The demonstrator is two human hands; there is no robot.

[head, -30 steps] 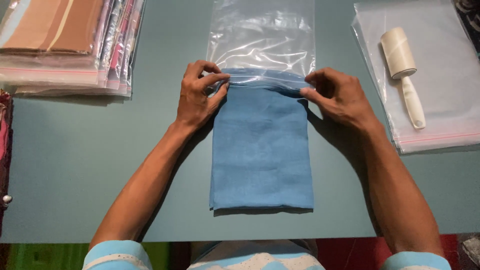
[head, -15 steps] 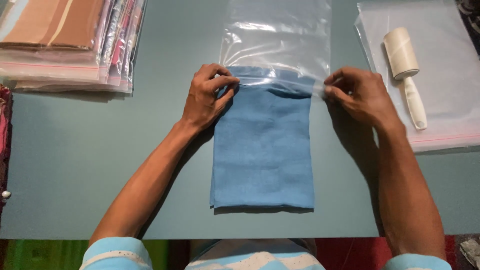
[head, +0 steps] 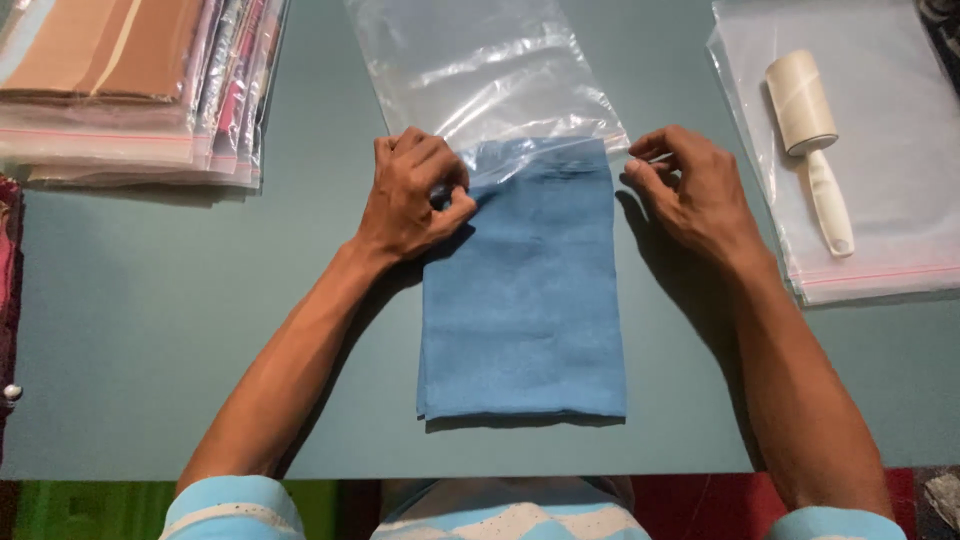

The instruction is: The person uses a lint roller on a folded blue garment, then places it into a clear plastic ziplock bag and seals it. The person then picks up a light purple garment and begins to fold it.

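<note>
A folded blue cloth lies flat on the grey-green table, its far end just inside the mouth of a clear plastic zip bag. My left hand pinches the bag's open edge at the cloth's left top corner. At the right top corner, my right hand pinches the other side of the bag's mouth. The bag now lies slanted, its closed end leaning to the left.
A stack of bagged folded cloths sits at the far left. On the right lies a pile of empty clear bags with a white lint roller on top. The table's near edge runs by my body.
The bag's mouth has slid a little over the cloth's far end, and the bag has swung from straight to slanted left. Both hands have shifted slightly with it.
</note>
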